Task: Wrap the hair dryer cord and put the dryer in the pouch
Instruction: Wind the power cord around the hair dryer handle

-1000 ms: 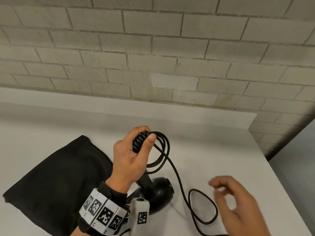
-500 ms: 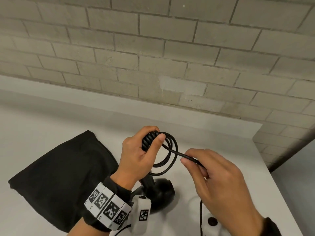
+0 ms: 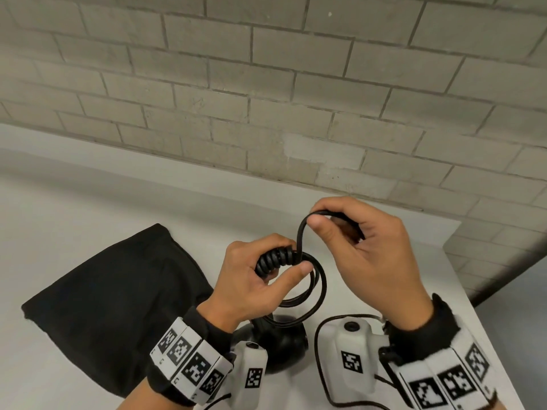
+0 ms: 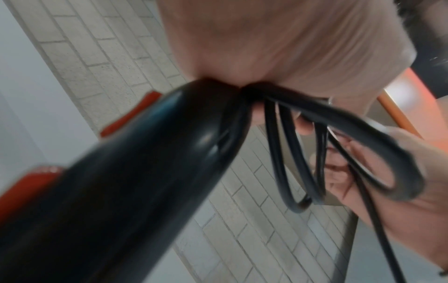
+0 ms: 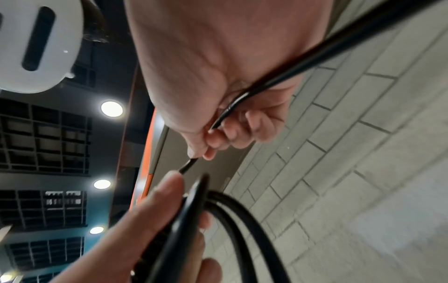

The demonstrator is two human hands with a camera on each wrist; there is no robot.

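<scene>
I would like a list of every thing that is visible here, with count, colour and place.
hair dryer: one, black, hanging below the left hand, above the table.
cord: one, black, coiled in loops at the left hand, one strand up to the right hand.
pouch: one, black, lying flat on the table, left side.
table: one, white, against the wall.
brick wall: one, grey, behind the table.
wrist bands with cameras: two, white with black markers, on both wrists.
left hand: grips the ribbed cord end and loops.
right hand: pinches the cord.
</scene>
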